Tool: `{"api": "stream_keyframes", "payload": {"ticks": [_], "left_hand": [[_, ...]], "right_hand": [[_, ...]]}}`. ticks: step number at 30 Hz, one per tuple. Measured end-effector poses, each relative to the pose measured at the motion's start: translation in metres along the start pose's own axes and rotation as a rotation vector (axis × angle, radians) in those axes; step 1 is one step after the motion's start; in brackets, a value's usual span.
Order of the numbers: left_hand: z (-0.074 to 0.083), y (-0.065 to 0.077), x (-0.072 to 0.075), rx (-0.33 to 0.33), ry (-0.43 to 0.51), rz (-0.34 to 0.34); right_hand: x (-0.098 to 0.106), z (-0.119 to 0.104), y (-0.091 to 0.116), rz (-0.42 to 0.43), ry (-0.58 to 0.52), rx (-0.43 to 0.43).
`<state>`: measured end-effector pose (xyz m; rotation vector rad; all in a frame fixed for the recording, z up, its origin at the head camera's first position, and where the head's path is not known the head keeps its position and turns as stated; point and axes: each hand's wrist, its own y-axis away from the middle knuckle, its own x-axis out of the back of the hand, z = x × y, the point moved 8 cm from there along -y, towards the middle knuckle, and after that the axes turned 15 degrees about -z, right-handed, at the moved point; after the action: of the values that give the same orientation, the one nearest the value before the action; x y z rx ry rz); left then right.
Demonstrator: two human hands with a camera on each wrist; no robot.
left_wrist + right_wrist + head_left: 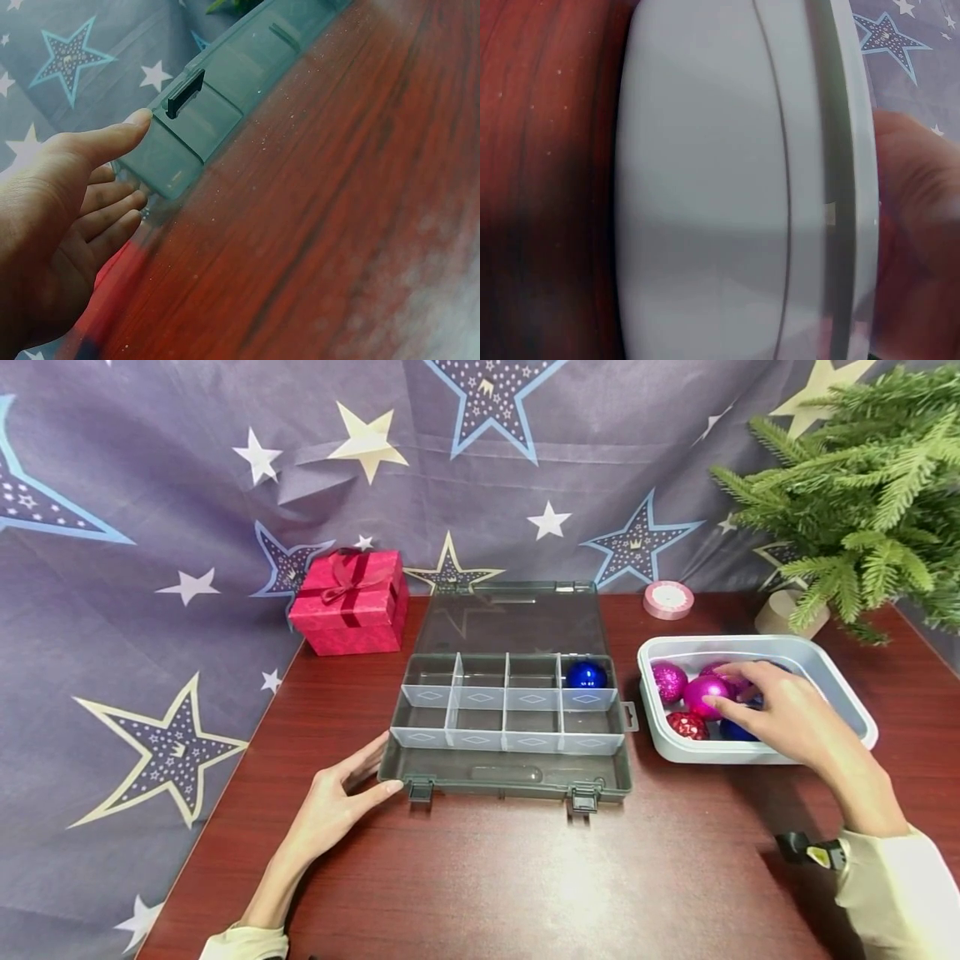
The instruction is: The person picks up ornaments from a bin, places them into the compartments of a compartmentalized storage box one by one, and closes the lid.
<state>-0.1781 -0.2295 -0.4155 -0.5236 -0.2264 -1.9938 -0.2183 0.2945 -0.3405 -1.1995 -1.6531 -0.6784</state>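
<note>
Smooth magenta, the ball [695, 694] lies right of the divided box [446, 765], inside a white tub [750, 755], beneath the nearer right hand [787, 714]; whether that grip is clamped on it, I cannot tell. Left hand [337, 802], thumb and fingers apart, touches the box's left front corner.

Grey-purple star-print cloth [480, 502] hangs behind, wrinkled. Reddish wood-grain tabletop [480, 868] here, bright glare [585, 877] up front; light's probably overhead.

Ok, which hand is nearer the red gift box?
Left: the left hand is at the near left corner of the divided case, in front of the gift box; the right hand reaches into the pale tub, farther right.
</note>
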Motion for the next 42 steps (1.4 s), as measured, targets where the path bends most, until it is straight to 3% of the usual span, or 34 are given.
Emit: {"api": "stream_keyframes", "payload": {"ticks": [6, 14, 26, 42], "left_hand": [[0.0, 0.0, 0.0, 0.007, 0.0, 0.001], [-0.001, 0.001, 0.0, 0.013, 0.009, 0.0], [-0.001, -0.001, 0.0, -0.004, 0.015, -0.003], [0.0, -0.001, 0.0, -0.005, 0.021, -0.003]], "right_hand": [[-0.003, 0.002, -0.002, -0.043, 0.015, -0.054], [-0.005, 0.002, -0.005, -0.05, 0.019, -0.053], [0.003, -0.01, 0.0, 0.038, 0.003, 0.062], [0.011, -0.027, -0.009, 0.068, -0.069, 0.046]]}}
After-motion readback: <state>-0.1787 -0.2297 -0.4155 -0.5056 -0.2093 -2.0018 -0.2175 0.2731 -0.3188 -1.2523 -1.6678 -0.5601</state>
